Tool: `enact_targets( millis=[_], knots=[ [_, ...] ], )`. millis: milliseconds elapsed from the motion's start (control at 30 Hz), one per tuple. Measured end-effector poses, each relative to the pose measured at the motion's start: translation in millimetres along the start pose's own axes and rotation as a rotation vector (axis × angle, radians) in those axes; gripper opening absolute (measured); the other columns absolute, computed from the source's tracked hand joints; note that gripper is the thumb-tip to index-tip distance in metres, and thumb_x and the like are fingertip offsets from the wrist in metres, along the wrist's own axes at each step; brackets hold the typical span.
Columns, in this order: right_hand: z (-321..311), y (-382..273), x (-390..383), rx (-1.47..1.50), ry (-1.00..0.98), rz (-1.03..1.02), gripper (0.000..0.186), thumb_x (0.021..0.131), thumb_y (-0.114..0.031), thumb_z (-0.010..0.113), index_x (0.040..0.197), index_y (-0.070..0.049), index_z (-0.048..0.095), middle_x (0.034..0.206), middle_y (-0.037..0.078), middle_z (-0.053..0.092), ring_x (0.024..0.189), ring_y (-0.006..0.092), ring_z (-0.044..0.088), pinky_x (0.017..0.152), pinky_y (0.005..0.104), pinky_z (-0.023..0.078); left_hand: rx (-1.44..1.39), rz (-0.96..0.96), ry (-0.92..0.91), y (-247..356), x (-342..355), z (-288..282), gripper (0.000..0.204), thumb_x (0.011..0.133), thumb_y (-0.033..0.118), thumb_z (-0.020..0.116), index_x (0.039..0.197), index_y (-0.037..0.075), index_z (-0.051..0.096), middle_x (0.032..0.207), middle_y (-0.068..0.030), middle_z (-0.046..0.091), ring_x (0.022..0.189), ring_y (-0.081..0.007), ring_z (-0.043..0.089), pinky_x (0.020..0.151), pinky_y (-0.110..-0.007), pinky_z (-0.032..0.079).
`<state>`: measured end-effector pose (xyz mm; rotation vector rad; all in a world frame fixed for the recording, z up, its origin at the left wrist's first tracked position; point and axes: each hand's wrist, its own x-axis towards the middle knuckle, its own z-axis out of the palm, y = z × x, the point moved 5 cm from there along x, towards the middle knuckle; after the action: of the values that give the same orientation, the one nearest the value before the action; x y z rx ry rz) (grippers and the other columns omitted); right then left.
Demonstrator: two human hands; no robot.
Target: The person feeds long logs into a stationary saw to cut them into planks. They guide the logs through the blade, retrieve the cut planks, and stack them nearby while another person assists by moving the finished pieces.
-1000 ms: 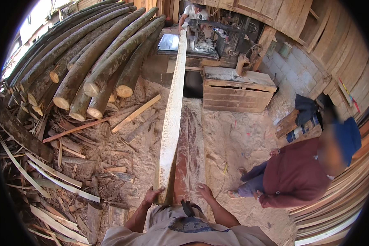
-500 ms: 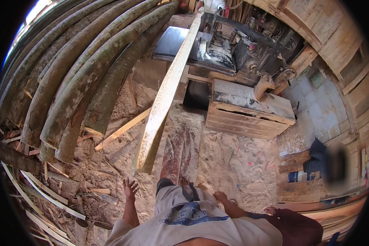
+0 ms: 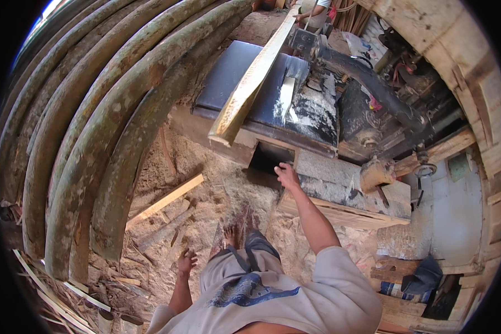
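Note:
A long sawn log (image 3: 250, 83) with a pale flat face and bark on its edge lies across the dark metal saw table (image 3: 217, 89). Its near end juts past the table's front edge. My right hand (image 3: 286, 176) is stretched forward over the wooden box next to the table, fingers loosely bent and apart, with nothing visible in them. Whether it touches the box, I cannot tell. Low at my left side, my left hand (image 3: 187, 261) hangs with spread fingers and holds nothing. At the log's far end is another person's hand (image 3: 300, 18).
Several bark-covered logs (image 3: 122, 111) are stacked on the left. A loose wooden strip (image 3: 164, 201) lies on sawdust-covered ground among offcuts. Right of the table stand the saw machinery (image 3: 373, 83), a small handwheel (image 3: 426, 170) and the wooden box (image 3: 339, 206).
The log has moved away from me, farther over the saw table. My right hand has risen forward from beside my body. I am closer to the table; a dark red sleeve at lower right is gone.

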<state>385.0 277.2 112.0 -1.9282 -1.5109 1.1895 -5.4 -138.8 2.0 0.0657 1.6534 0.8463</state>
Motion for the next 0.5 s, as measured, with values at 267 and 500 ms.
enact_targets(
  millis=[267, 500],
  knots=[
    [-82, -150, 225, -0.471, 0.399, -0.173, 0.054, 0.085, -0.043, 0.059, 0.132, -0.019, 0.047, 0.133, 0.017, 0.047, 0.120, 0.0376, 0.048, 0.094, 0.0492, 0.043, -0.239, 0.340, 0.260, 127, -55, 60, 0.048, 0.096, 0.032, 0.053, 0.137, 0.009, 0.040, 0.108, -0.0115, 0.063, 0.091, -0.0202, 0.064, 0.072, -0.031, 0.052],
    [-11, -137, 182, -0.758, 0.284, -0.099, 0.061, 0.092, -0.043, 0.049, 0.140, -0.007, 0.036, 0.147, 0.028, 0.023, 0.135, 0.0384, 0.029, 0.101, 0.0559, 0.038, 0.100, -0.246, 0.108, -152, -38, 64, 0.048, 0.089, 0.021, 0.057, 0.134, 0.013, 0.043, 0.100, -0.0106, 0.064, 0.084, -0.0227, 0.064, 0.070, -0.037, 0.051]
  ],
)
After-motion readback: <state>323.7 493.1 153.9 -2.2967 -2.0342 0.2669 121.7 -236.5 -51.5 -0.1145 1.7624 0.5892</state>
